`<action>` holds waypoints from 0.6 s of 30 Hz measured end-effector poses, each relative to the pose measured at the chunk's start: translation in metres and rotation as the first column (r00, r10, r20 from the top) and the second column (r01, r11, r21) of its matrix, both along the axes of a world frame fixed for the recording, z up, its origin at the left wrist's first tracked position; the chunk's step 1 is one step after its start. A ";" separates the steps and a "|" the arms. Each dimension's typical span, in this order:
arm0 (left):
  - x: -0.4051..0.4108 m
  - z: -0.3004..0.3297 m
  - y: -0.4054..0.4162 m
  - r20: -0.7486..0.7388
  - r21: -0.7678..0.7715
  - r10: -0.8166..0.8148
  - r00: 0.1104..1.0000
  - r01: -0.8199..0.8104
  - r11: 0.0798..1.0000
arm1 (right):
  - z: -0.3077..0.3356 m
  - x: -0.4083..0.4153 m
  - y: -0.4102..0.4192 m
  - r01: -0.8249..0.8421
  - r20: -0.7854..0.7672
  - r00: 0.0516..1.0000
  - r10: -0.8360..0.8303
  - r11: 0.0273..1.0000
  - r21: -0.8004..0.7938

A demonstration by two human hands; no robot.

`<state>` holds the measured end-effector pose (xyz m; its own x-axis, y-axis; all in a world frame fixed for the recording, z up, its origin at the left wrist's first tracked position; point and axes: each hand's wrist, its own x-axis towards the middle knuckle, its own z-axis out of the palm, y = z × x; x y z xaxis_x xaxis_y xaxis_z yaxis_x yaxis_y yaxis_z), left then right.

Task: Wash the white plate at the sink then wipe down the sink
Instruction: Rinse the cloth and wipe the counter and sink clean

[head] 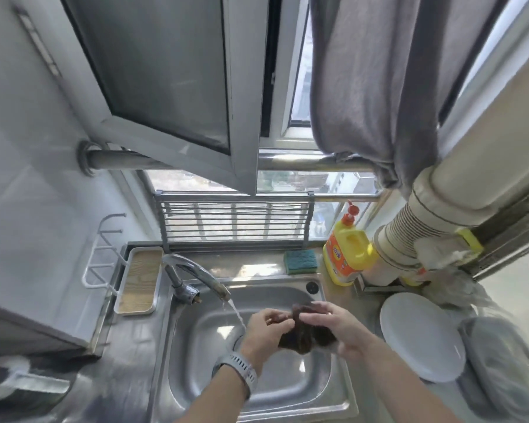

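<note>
Big open window [171,96] up top, its frame swung inward over the basin, and a grey curtain [379,87] bunched on the right above a pale ribbed duct [409,236]. Down below sits the steel sink [257,383], set into the counter [83,389], and water is running from the curved tap [196,276] in a thin stream that falls just left of the hands.

Over on the right, the white plate [422,337] lies on the counter beside the sink, out of the basin, nothing touching it from the hands' side; a crumpled clear plastic bag [501,361] lies against its far edge.

At the back, a grey slatted rack [235,221] stands along the sill. Left of the tap there's a wood-topped tray [139,279], and a white wire holder [104,254] on the wall. Right of the rack, a yellow bottle of dish soap [345,254] with a red pump stands next to a green-and-blue sponge [301,261].

Now the action: both hands are over the middle of the basin. The left hand [266,328], with a grey watch [239,367] on its wrist, has fingers curled in, pinching one side of a dark brown cloth [303,334]. The right hand [330,328] grips the other side, fingers bent over the top and the cloth bunched under its palm. The cloth hangs between them, above the drain.
</note>
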<state>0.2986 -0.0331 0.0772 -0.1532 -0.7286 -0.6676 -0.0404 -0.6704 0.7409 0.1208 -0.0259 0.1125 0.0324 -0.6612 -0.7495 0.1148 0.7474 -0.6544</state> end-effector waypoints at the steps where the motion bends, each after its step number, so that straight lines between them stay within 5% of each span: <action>1: 0.004 0.010 0.000 0.010 -0.044 -0.006 1.000 0.006 0.999 | 0.014 -0.001 0.002 -0.022 -0.045 0.999 0.020 0.999 -0.045; 9: 0.056 0.086 0.001 -0.060 -0.235 0.102 0.993 -0.113 0.965 | 0.090 -0.036 0.014 0.033 -0.192 0.978 -0.086 0.964 -0.264; 18: 0.113 0.119 0.016 -0.242 -0.226 0.179 0.954 -0.235 0.945 | 0.147 -0.037 0.037 0.231 0.078 0.973 -0.218 0.907 -0.352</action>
<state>0.4113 -0.0170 0.1958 -0.1008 -0.8980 -0.4282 0.2580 -0.4393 0.8605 0.0836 0.0110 0.2591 -0.1256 -0.8770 -0.4638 0.2805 0.4170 -0.8645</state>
